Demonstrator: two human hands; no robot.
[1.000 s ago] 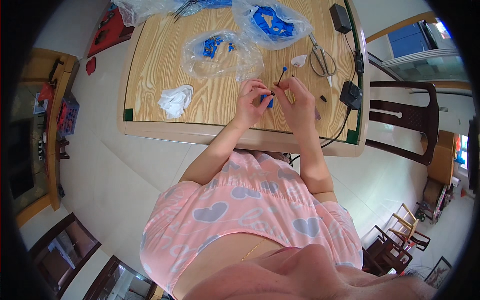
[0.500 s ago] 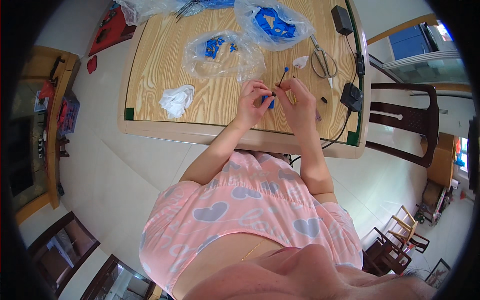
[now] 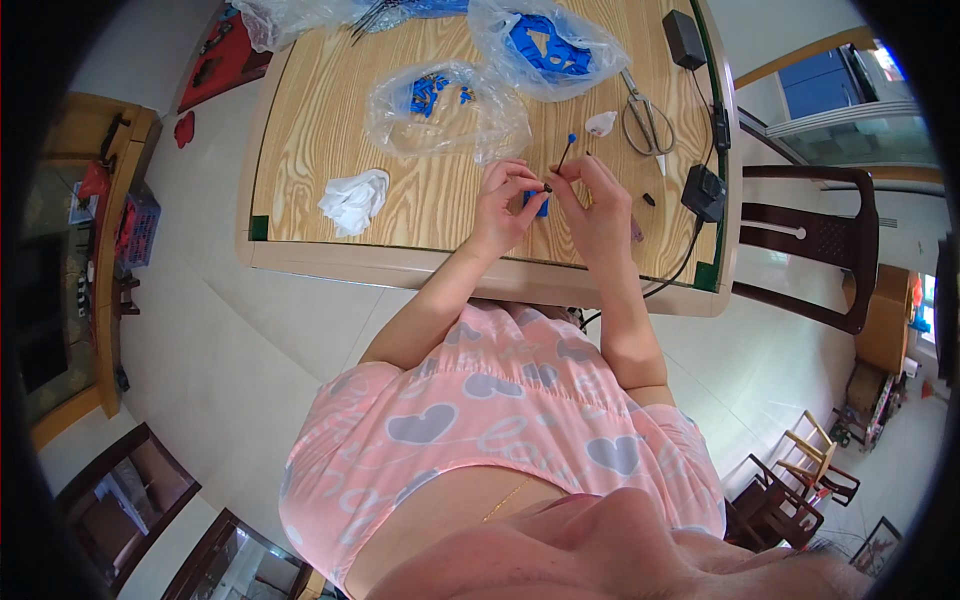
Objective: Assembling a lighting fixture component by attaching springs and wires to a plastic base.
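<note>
- Left hand (image 3: 500, 206): thumb and fingertips closed on a small dark piece (image 3: 547, 188), held out toward the right hand over the table (image 3: 420, 205), near its front edge.
- Right hand (image 3: 598, 208): thumb and forefinger pinched on a thin dark rod (image 3: 566, 150) with a blue tip, which slants up and away from the fingers; whether the rod meets the dark piece I cannot tell.
- Blue block (image 3: 536, 206): on the table, partly hidden by the left hand.
- Beyond the hands: a clear bag (image 3: 395, 140) with small blue and brass parts (image 3: 427, 95); another bag (image 3: 600, 72) with larger blue parts (image 3: 549, 45).
- To the right: scissors (image 3: 645, 122); a white scrap (image 3: 601, 124); a black bit (image 3: 649, 199); an adapter (image 3: 705, 193).
- To the left: a crumpled white cloth (image 3: 354, 202).
</note>
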